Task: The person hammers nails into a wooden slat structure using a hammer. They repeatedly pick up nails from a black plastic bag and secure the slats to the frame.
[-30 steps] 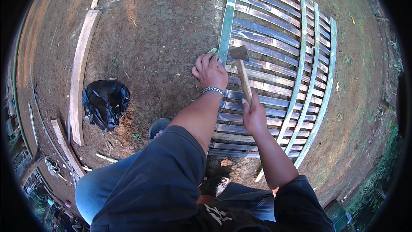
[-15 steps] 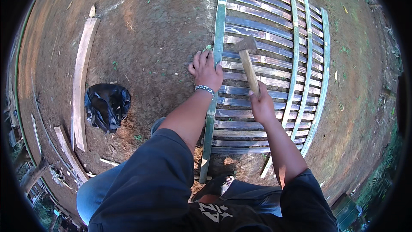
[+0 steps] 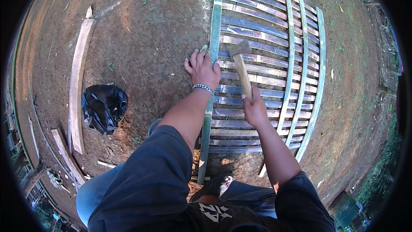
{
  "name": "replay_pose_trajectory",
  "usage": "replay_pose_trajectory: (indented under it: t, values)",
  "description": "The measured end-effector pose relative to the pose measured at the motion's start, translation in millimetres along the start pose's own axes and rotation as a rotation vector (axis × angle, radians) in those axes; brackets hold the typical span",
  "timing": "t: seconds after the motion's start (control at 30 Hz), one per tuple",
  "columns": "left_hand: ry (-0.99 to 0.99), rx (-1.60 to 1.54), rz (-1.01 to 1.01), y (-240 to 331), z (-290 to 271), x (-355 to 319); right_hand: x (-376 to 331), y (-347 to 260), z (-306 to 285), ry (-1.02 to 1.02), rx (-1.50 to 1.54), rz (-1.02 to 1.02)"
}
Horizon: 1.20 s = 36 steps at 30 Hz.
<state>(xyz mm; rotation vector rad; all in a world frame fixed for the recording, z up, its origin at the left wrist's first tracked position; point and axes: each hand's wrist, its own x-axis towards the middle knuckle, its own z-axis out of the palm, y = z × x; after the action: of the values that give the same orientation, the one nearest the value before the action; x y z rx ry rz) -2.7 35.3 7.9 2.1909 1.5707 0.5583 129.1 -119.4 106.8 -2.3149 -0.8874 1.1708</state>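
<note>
A slatted bamboo panel (image 3: 266, 71) is lying flat on the ground, its dark and pale slats running rightward from a long green edge strip (image 3: 216, 21). Three slimmer greenish strips (image 3: 305, 51) are crossing the slats well right of the edge strip. Nearer it, a wooden-handled tool (image 3: 243, 72) is hovering, its dull metal head tilting stripward.

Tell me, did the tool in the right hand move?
Yes, slightly right: the gap between the tool and the green rail looks wider now.
</note>
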Motion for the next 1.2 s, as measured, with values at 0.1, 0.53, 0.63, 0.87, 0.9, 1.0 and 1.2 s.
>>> replay_pose_trajectory:
  t: [0.1, 0.53, 0.63, 0.87, 0.9, 1.0, 1.2]
  values:
    - [0.003, 0.001, -0.015, 1, -2, 1, 0, -12, -5, -0.017, -0.068, 0.009]
    - [-0.034, -0.016, -0.009, 2, -8, 5, 1, -7, 8, -0.003, -0.111, -0.068]
    - [-0.031, -0.022, 0.015, -3, -6, 5, 2, -15, 4, -0.013, -0.145, -0.012]
    - [-0.036, -0.045, 0.019, -4, -3, 4, 11, -21, -10, 0.088, -0.114, -0.096]
    - [-0.033, -0.046, 0.019, -5, -3, 4, 13, -22, -15, 0.085, -0.131, -0.101]
    - [-0.027, -0.050, 0.014, -5, -3, 3, 15, -32, -29, 0.028, -0.179, -0.064]
    - [-0.035, -0.055, 0.001, 0, -5, 5, 22, -24, -42, 0.024, -0.290, -0.131]
